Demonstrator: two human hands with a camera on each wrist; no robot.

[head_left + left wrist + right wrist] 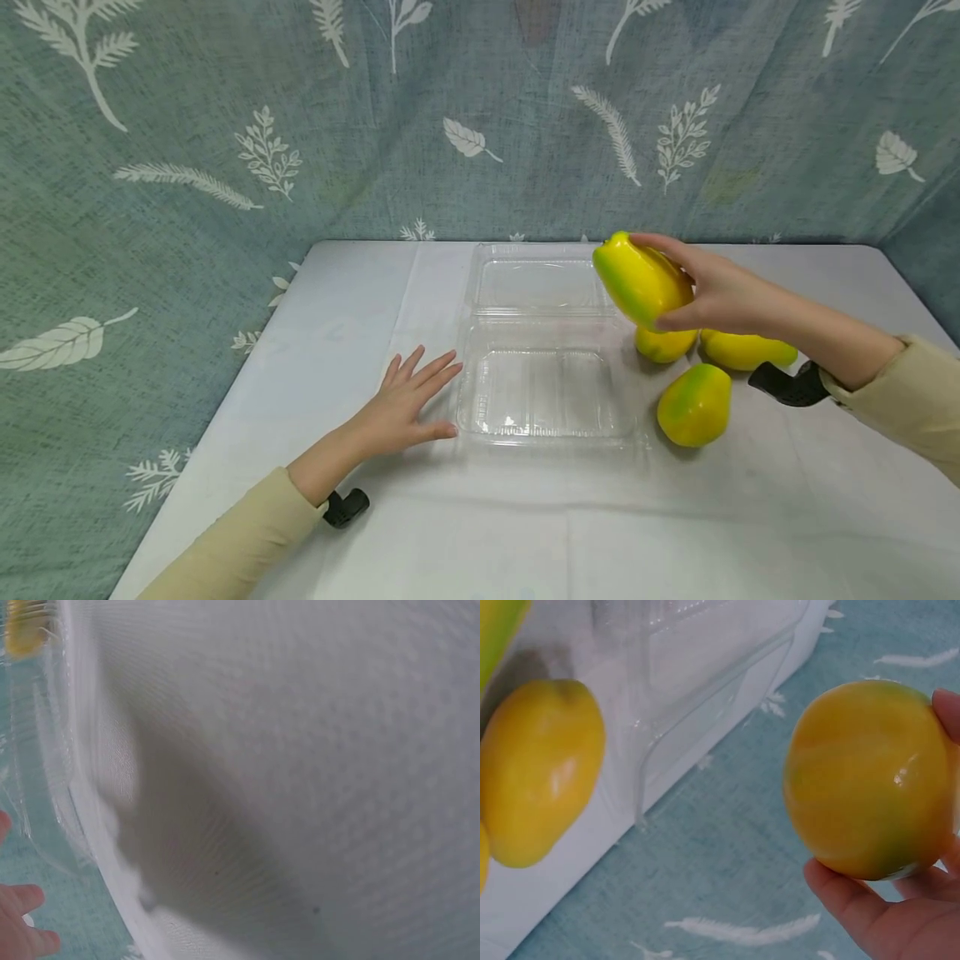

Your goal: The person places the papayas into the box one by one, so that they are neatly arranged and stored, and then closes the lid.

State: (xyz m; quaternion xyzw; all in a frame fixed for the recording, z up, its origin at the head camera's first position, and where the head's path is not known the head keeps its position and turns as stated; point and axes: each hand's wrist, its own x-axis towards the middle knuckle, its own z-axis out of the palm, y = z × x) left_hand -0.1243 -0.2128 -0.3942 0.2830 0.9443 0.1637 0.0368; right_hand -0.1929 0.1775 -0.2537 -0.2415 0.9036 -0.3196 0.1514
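Note:
My right hand grips a yellow-green papaya and holds it up over the right side of a clear plastic clamshell box. Thumb and fingers lie around its near end; the right wrist view shows its rounded end between them. The box stands with its lid folded back, away from me. Just left of the box, my left hand is spread with straight fingers; whether they touch its rim I cannot tell. Only some fingertips show in the left wrist view.
Right of the box lie three more papayas: one nearest me, one partly hidden under the held one, and one farther right beside my right forearm. A white cloth covers the table; a green leaf-patterned curtain hangs behind.

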